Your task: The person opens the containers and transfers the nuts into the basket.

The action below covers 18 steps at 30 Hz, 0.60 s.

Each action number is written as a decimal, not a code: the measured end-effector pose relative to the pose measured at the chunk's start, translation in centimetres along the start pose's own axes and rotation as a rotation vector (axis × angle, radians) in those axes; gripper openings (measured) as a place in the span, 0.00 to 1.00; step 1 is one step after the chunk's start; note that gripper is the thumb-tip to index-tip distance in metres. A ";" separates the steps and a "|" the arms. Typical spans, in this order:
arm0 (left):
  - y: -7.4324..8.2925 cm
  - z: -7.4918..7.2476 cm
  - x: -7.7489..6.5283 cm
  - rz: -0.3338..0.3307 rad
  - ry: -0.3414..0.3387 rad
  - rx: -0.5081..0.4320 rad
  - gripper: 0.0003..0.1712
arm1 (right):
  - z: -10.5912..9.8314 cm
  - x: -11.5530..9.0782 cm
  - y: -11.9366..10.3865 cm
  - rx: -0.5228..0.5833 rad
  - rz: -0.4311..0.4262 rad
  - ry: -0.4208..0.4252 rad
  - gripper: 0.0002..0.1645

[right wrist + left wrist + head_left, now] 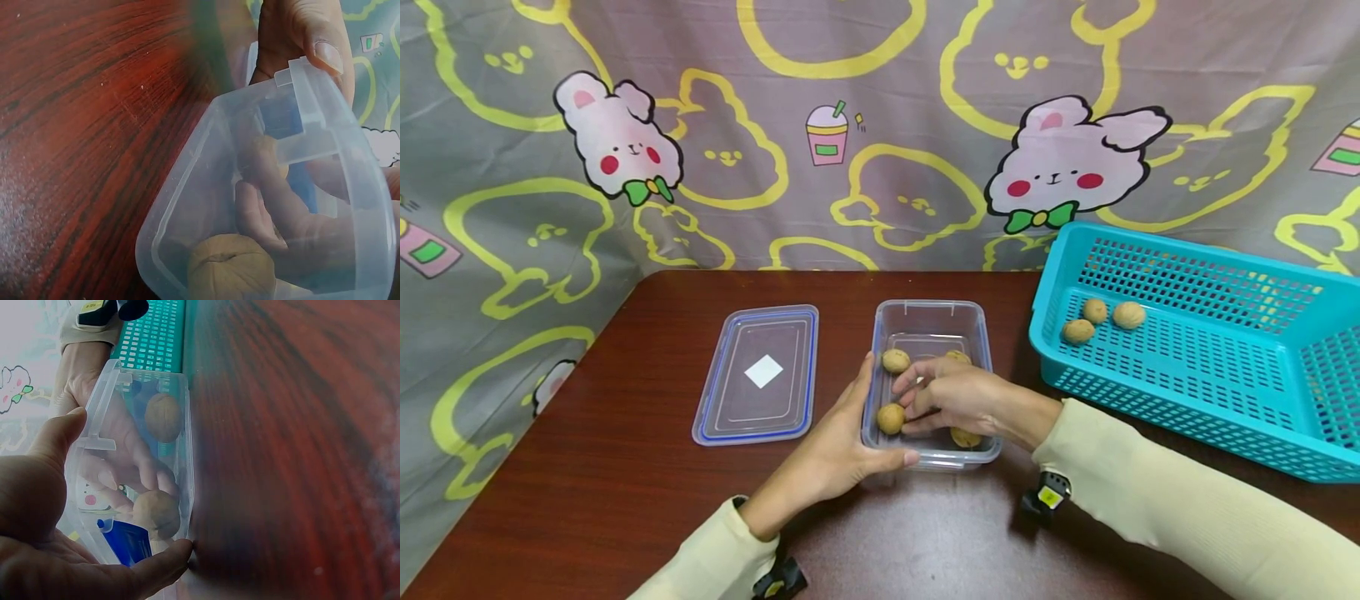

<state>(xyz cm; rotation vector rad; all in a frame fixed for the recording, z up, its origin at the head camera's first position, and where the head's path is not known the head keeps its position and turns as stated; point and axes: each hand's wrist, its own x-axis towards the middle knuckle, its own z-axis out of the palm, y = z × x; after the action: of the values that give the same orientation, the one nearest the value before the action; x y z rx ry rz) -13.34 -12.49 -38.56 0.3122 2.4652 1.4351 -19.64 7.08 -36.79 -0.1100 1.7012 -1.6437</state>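
On the dark red table stands a clear plastic box with several walnuts in it. My left hand holds the box by its near left corner, thumb over the front rim and fingers along the left side. Reaching inside over the right rim is my right hand, fingers loosely bent. Its fingertips are at a walnut in the near left corner and seem to touch it. Another walnut lies farther back on the left. One walnut near the front right is partly covered by that hand in the head view.
Left of the box lies its clear lid with a blue seal and a white square. A turquoise basket stands at the right, holding three walnuts in its left end. Behind the table hangs a patterned curtain.
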 end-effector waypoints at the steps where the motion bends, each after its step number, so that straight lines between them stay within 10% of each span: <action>1: 0.0 0.0 0.0 0.001 -0.001 -0.002 0.77 | 0.0 0.0 0.0 0.006 0.002 -0.004 0.21; 18: -0.1 -0.1 0.0 0.008 -0.017 -0.003 0.77 | 0.0 -0.1 -0.3 0.044 -0.017 -0.115 0.12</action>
<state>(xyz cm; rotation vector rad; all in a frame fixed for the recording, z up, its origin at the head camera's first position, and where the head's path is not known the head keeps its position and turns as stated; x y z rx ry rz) -13.40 -12.59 -38.61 0.3318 2.4512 1.4331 -19.67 7.07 -36.45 -0.1946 1.5807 -1.6537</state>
